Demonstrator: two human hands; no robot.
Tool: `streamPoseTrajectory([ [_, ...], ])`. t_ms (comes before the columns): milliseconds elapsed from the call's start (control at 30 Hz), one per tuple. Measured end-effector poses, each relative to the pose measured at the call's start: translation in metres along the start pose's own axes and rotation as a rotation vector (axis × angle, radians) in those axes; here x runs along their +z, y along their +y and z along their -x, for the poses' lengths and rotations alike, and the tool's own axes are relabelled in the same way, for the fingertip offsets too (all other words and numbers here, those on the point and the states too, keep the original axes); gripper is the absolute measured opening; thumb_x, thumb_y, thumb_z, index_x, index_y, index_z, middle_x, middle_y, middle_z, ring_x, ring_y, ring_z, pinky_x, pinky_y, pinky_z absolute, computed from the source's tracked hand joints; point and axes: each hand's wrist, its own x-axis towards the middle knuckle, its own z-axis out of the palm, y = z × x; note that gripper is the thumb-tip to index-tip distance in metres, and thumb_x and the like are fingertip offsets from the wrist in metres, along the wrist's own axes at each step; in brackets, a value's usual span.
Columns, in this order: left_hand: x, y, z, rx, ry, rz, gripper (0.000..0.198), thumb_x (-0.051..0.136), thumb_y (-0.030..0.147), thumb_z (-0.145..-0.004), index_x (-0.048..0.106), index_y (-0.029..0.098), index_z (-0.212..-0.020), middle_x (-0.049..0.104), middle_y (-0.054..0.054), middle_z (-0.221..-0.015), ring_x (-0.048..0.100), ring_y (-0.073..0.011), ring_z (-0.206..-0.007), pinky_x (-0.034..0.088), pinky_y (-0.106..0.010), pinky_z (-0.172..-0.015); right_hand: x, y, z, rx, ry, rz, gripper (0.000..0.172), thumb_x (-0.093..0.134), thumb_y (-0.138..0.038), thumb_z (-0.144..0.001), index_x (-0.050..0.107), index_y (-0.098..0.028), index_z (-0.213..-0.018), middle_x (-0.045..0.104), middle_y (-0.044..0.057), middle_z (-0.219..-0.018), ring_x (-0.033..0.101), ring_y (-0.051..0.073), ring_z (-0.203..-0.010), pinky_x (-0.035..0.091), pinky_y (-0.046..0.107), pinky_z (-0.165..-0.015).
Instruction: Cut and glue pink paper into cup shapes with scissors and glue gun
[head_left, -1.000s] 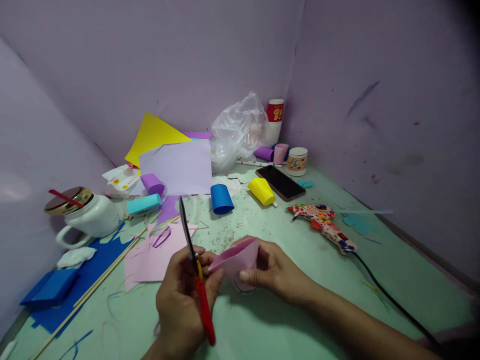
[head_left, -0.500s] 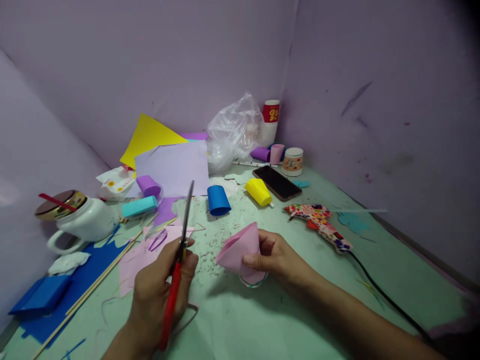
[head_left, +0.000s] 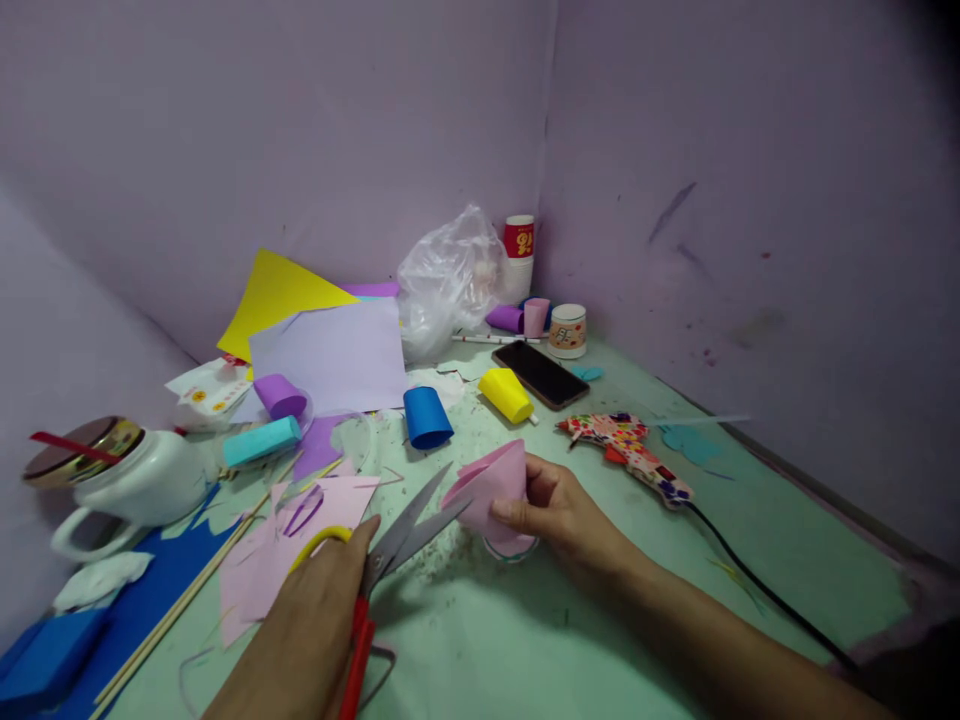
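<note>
My left hand grips scissors with red and yellow handles. Their blades are spread, with the tips at the left edge of a pink paper cone. Whether a blade touches the paper I cannot tell. My right hand pinches that cone on its right side, thumb in front and fingers behind. A round white rim with a coloured edge shows at the cone's bottom. Beyond it on the table stand a blue paper tube and a tapered yellow paper piece lying on its side.
To the right lies a patterned glue gun with a black cord. A phone, a plastic bag and paper cups are farther back. At left are a white teapot-like vessel, wooden sticks and pink paper scraps.
The scissors have swung from upright and closed to tilted right with blades apart, reaching the pink cone's edge. My right hand keeps its hold on the cone. The camera view has shifted slightly.
</note>
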Motion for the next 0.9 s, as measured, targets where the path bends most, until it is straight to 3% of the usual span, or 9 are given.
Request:
streamPoseTrajectory([
  [167,-0.011,0.023,-0.001,-0.135,-0.012,0.168,0.042,0.038,0.018,-0.080,0.055,0.022,-0.119,0.067,-0.008,-0.093,0.064,-0.0258,-0.087,0.052,-0.038,-0.074,0.001,0.001,0.003,0.018,-0.034,0.067,0.038,0.080,-0.035,-0.067,0.070,-0.016,-0.098,0.071,0.004,-0.084,0.062,0.015,-0.071,0.047,0.024,-0.064],
  [267,-0.020,0.043,-0.003,-0.253,0.048,0.456,0.024,0.047,0.030,-0.084,0.050,0.024,-0.107,0.065,-0.003,-0.091,0.062,-0.0184,-0.073,0.051,-0.029,-0.063,0.005,0.002,0.005,0.049,-0.069,0.080,0.038,0.080,-0.035,-0.065,0.070,-0.015,-0.095,0.069,0.003,-0.079,0.059,0.014,-0.066,0.045,0.024,-0.059],
  [367,-0.019,0.062,-0.003,-0.301,0.061,0.709,0.027,0.057,0.031,-0.078,0.046,0.024,-0.101,0.064,0.000,-0.088,0.060,-0.0140,-0.066,0.049,-0.024,-0.057,0.014,0.004,0.008,0.092,-0.127,0.091,0.041,0.082,-0.034,-0.060,0.070,-0.013,-0.093,0.068,0.004,-0.078,0.058,0.015,-0.067,0.045,0.025,-0.059],
  [467,-0.010,0.073,0.000,-0.265,0.129,0.683,0.026,0.065,0.030,-0.073,0.050,0.023,-0.094,0.062,0.004,-0.077,0.056,-0.0116,-0.061,0.047,-0.022,-0.057,0.022,0.005,0.012,0.147,-0.165,0.109,0.044,0.081,-0.035,-0.059,0.069,-0.012,-0.094,0.068,0.006,-0.080,0.059,0.017,-0.070,0.046,0.027,-0.060],
  [533,-0.004,0.076,0.004,-0.227,0.201,0.649,0.019,0.064,0.033,-0.076,0.052,0.023,-0.087,0.059,0.005,-0.071,0.053,-0.0105,-0.059,0.045,-0.022,-0.056,0.024,0.004,0.013,0.164,-0.157,0.128,0.042,0.081,-0.034,-0.059,0.069,-0.013,-0.093,0.068,0.005,-0.078,0.058,0.016,-0.069,0.045,0.027,-0.061],
  [633,0.001,0.076,0.008,-0.179,0.211,0.645,0.010,0.058,0.032,-0.083,0.052,0.023,-0.082,0.055,0.006,-0.064,0.049,-0.0096,-0.052,0.039,-0.021,-0.049,0.023,0.004,0.013,0.160,-0.132,0.151,0.033,0.079,-0.029,-0.059,0.071,-0.013,-0.087,0.067,0.003,-0.074,0.056,0.014,-0.065,0.043,0.025,-0.059],
  [767,0.000,0.074,0.008,-0.096,0.231,0.639,0.008,0.056,0.028,-0.084,0.053,0.025,-0.091,0.051,0.008,-0.059,0.046,-0.0087,-0.046,0.038,-0.019,-0.045,0.021,0.005,0.013,0.158,-0.137,0.140,0.027,0.078,-0.024,-0.058,0.073,-0.013,-0.082,0.066,0.002,-0.070,0.054,0.013,-0.062,0.042,0.024,-0.057],
  [900,-0.007,0.064,0.006,0.004,0.204,0.549,0.016,0.059,0.031,-0.083,0.054,0.026,-0.098,0.060,0.006,-0.070,0.056,-0.0097,-0.054,0.046,-0.017,-0.051,0.018,0.006,0.012,0.160,-0.077,0.070,0.034,0.081,-0.026,-0.058,0.074,-0.013,-0.089,0.068,0.002,-0.072,0.056,0.013,-0.062,0.043,0.023,-0.057],
])
